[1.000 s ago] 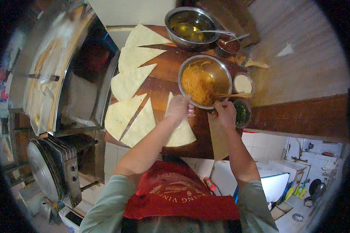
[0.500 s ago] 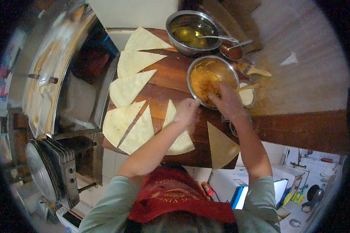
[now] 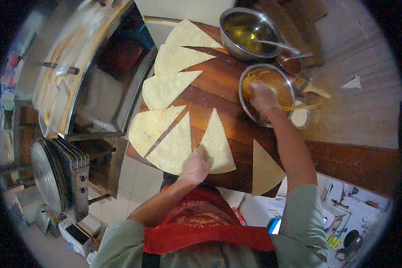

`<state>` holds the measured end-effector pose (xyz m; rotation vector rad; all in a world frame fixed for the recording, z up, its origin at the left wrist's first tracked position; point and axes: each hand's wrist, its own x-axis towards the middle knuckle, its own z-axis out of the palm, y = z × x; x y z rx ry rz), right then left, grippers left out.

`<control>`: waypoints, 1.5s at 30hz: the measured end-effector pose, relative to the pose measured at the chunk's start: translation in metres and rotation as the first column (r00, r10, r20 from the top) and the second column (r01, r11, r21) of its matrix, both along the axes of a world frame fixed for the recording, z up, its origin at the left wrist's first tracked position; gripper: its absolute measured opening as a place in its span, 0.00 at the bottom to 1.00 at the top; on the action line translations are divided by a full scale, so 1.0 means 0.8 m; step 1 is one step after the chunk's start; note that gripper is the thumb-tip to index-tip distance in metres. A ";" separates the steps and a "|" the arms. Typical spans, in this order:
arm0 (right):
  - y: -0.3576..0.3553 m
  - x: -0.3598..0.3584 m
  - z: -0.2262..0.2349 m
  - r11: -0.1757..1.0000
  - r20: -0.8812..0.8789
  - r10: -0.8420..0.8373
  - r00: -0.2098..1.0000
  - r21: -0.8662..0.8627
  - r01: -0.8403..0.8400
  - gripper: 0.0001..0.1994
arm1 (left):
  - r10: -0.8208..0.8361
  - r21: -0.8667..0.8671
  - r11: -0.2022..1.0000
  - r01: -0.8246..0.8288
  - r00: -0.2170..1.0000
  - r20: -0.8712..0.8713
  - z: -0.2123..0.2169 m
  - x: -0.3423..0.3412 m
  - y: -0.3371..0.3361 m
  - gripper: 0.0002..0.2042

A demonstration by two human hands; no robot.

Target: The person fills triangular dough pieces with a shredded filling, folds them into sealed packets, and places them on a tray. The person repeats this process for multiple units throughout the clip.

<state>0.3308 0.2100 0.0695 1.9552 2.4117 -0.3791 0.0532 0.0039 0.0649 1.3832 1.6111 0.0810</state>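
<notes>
Pale flatbread wedges [image 3: 216, 145] lie on a dark wooden board [image 3: 230, 96], several along its left side and near edge. My left hand [image 3: 195, 167], in a clear glove, rests at the near edge between two wedges. Its fingers are curled together; whatever they hold is hidden. My right hand [image 3: 263, 98], also gloved, reaches into a steel bowl [image 3: 291, 85] with its fingers closed in an orange, shredded-looking filling [image 3: 274, 78]. One thinner wedge [image 3: 264, 172] lies apart near the board's right front corner, overhanging the edge.
Behind the filling bowl stands a larger steel bowl [image 3: 225, 33] of yellow liquid with a ladle [image 3: 277, 44]. Beside it are a small bowl of red paste [image 3: 291, 66], a wooden-handled brush [image 3: 316, 90] and a small white dish [image 3: 299, 118]. A glass-fronted oven [image 3: 107, 85] stands left.
My left hand has moved from the filling bowl's rim down to the near flatbread wedges. The right hand has shifted toward the bowl's left side. The whole view has shifted slightly.
</notes>
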 end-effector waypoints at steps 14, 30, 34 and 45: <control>-0.024 0.033 0.025 0.990 -0.443 -0.102 0.891 0.043 0.135 0.19 | 0.044 0.132 0.991 -0.024 0.987 -0.152 -0.031 0.029 0.075 0.14; -0.062 0.031 0.073 0.896 -0.847 -0.361 0.390 -0.200 0.397 0.18 | -0.238 0.564 0.768 0.304 0.953 -0.189 -0.006 -0.019 0.011 0.18; -0.083 0.024 0.098 0.912 -0.944 -0.238 0.226 -0.137 0.388 0.18 | -0.438 0.624 0.544 0.561 0.824 -0.359 -0.039 -0.038 -0.035 0.22; -0.188 -0.084 0.097 0.941 -0.882 -0.337 0.328 -0.306 0.143 0.24 | -0.389 0.798 0.422 0.431 0.881 -0.270 -0.062 -0.043 -0.015 0.14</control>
